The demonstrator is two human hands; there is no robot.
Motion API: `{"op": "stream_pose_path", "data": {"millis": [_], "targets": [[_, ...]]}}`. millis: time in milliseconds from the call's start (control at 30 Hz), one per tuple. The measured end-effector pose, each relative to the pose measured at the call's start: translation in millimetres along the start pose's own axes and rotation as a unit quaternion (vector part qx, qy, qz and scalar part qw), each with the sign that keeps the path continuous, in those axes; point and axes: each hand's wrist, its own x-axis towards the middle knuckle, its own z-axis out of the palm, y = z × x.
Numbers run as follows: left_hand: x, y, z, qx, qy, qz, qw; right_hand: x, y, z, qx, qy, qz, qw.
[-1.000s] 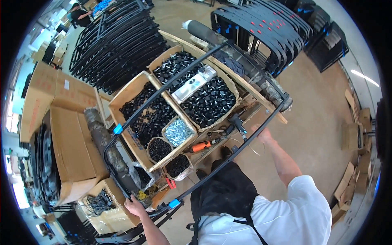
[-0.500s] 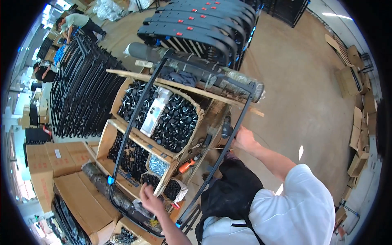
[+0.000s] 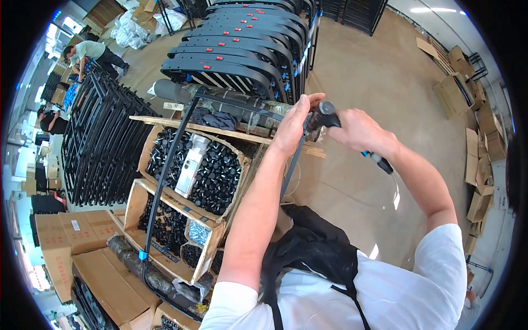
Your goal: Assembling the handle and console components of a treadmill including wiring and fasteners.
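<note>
My right hand is closed round the grip of a dark pistol-shaped power driver, with a cord or hose hanging from its lower end. The driver's front points down at the far right corner of a black metal tube frame. At that same corner my left hand is wrapped against the frame, thumb up, right beside the driver. My hands and the tool cover the corner itself, so any screw there is hidden. Left of my left forearm, a cardboard bin holds black round-headed studs, with a silvery box on top.
Under the frame, a second bin holds black parts and silver screws. A wooden strip and a wrapped roll lie beyond. Stacked black frames and curved panels stand behind. Two co-workers are at far left.
My left hand has come up from the small screw bins to the frame's far right corner. My right hand has raised the driver to that corner. The view has shifted.
</note>
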Motion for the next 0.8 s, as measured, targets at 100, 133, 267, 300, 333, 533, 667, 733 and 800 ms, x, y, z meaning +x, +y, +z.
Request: {"op": "stream_pose_path", "data": {"millis": [100, 133, 267, 300, 333, 533, 667, 733, 800], "targets": [[9.1, -12.4, 8.3, -0.065, -0.027, -0.034, 0.997, 17.9, -6.1, 1.2, -0.021, -0.008, 0.004, 1.0], [9.6, -16.4, 6.9, -0.047, -0.012, -0.052, 0.997, 20.9, -6.5, 2.4, -0.015, -0.028, 0.018, 0.999], [14.2, -21.9, 5.1, -0.066, 0.01, -0.072, 0.995, 28.2, -3.3, 3.4, -0.019, -0.047, 0.024, 0.998], [14.3, -22.3, 3.3, -0.078, 0.01, -0.074, 0.994, 30.9, -5.8, 2.0, -0.031, -0.061, 0.022, 0.997], [12.6, -22.3, 1.4, -0.079, 0.011, -0.074, 0.994, 32.6, -7.5, 0.9, -0.043, -0.074, 0.02, 0.996], [5.2, -22.4, 4.7, -0.019, -0.006, -0.051, 0.998, 38.3, 11.2, 16.9, -0.071, -0.049, -0.01, 0.996], [1.2, -26.3, 2.6, 0.003, 0.002, -0.038, 0.999, 36.5, 9.5, 26.0, -0.042, -0.025, -0.009, 0.999], [-0.3, -30.2, 0.4, 0.002, 0.005, -0.03, 1.0, 39.3, 9.3, 27.8, -0.051, -0.04, -0.003, 0.998], [0.0, -32.4, 3.3, -0.018, 0.019, -0.028, 0.999, 42.5, 11.2, 31.3, -0.066, -0.055, 0.006, 0.996]]}}
